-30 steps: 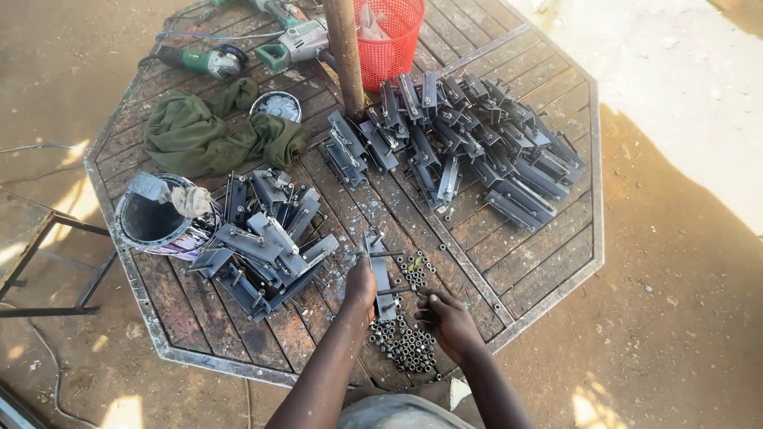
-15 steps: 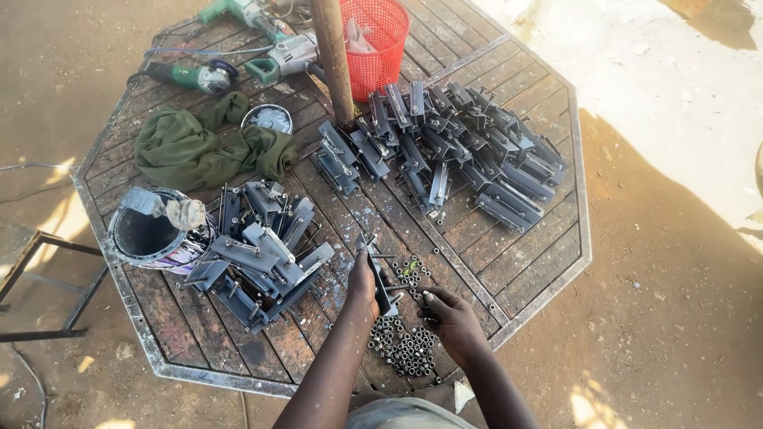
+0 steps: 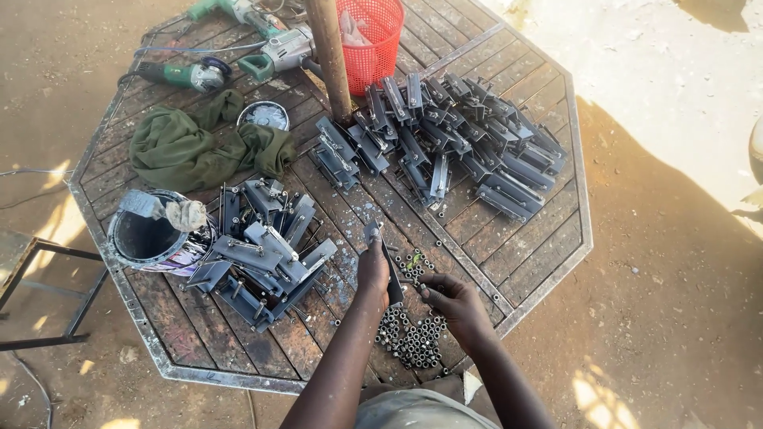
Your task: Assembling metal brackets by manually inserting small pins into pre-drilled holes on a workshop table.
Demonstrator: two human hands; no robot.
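My left hand (image 3: 373, 270) grips a grey metal bracket (image 3: 384, 258) that stands nearly upright over the near part of an octagonal slatted table (image 3: 548, 214). My right hand (image 3: 453, 306) is beside it, fingers pinched at the bracket's lower end, seemingly on a small nut; what it holds is too small to tell. Below both hands lies a heap of small metal nuts (image 3: 413, 338). A few loose bolts (image 3: 413, 262) lie just beyond my right hand.
A pile of grey brackets (image 3: 266, 250) lies at the left, a larger spread of brackets (image 3: 461, 147) at the back right. A tin can (image 3: 151, 234), green cloth (image 3: 199, 147), angle grinders (image 3: 191, 75), red basket (image 3: 373, 36) and wooden post (image 3: 330, 56) stand farther back.
The view has shifted so the table sits lower in frame. My hands stay at the same spot with the bracket; my right hand has closed in on its lower end.
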